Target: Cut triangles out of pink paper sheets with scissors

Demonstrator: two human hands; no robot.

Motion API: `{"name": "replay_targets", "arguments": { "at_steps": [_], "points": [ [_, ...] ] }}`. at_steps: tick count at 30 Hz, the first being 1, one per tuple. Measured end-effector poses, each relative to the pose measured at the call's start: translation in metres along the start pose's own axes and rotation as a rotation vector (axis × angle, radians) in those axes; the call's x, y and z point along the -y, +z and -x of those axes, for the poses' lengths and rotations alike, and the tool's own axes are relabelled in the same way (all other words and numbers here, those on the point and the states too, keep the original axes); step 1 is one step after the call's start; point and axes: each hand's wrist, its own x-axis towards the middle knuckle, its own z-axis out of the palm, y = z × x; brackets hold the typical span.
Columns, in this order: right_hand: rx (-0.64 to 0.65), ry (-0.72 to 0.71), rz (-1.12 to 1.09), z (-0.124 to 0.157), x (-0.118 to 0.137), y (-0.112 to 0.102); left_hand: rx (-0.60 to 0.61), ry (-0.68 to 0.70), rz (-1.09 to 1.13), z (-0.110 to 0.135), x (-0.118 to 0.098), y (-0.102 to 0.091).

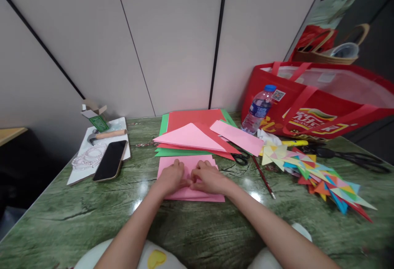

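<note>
A pink sheet of paper [187,163] lies flat on the green marble table [197,228] in front of me. My left hand [171,177] and my right hand [208,178] both rest on it, side by side, fingers curled and pressed down on a fold near the sheet's middle. The fingertips of both hands meet at about the centre line. Behind the sheet lies a stack of red, green and pink paper [193,135] with a pink folded triangle on top.
A phone [111,160], beads and a hammer [106,135] lie on a white sheet at left. Scissors [240,158], a pencil [263,177] and a pile of coloured folded paper pieces [320,174] lie at right. A water bottle [259,109] and red bag [323,96] stand behind.
</note>
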Motion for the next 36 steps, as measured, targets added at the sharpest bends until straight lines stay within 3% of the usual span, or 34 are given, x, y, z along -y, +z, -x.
{"name": "replay_targets", "arguments": {
  "at_steps": [7,17,26,36],
  "points": [
    [0.082,-0.062,-0.021,0.002,0.001,0.002,0.039,0.024,0.013,0.004,-0.002,-0.001],
    [0.066,-0.096,0.011,0.011,-0.001,0.005,0.060,-0.030,-0.026,0.004,-0.017,-0.004],
    [0.132,-0.139,0.044,0.021,0.007,0.001,0.079,-0.044,-0.019,0.003,-0.017,-0.006],
    [0.211,-0.020,0.122,0.025,0.013,-0.009,0.109,-0.112,-0.063,0.008,-0.018,-0.011]
  ]
}}
